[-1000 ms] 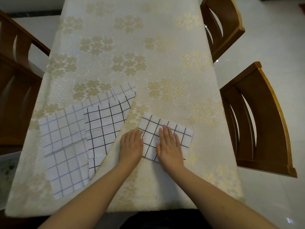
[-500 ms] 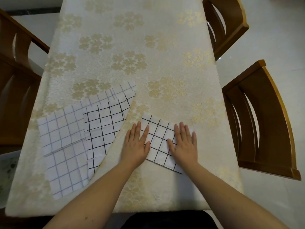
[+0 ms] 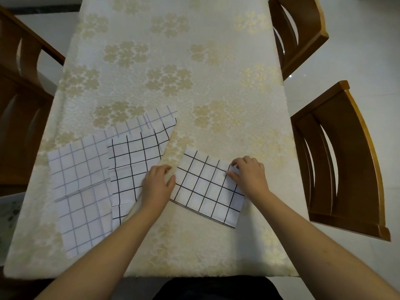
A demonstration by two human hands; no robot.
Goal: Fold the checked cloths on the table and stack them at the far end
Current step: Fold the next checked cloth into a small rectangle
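A folded white cloth with black checks (image 3: 205,187) lies near the table's front edge, right of centre. My right hand (image 3: 250,175) pinches its far right corner with curled fingers and thumb. My left hand (image 3: 159,184) is at the cloth's left edge with its fingers curled; whether it holds the edge I cannot tell. To the left lies an unfolded black-checked cloth (image 3: 134,161), overlapping a larger grey-checked cloth (image 3: 82,185) that is spread flat.
The table (image 3: 173,61) wears a cream cover with gold flowers. Two wooden chairs stand at the right, one near (image 3: 346,165) and one far (image 3: 296,29). Another wooden chair (image 3: 19,89) stands at the left.
Both hands slid apart over the folded cloth, from flat on its middle to its left and right edges. Their fingers have now curled, the right hand pinching the far right corner.
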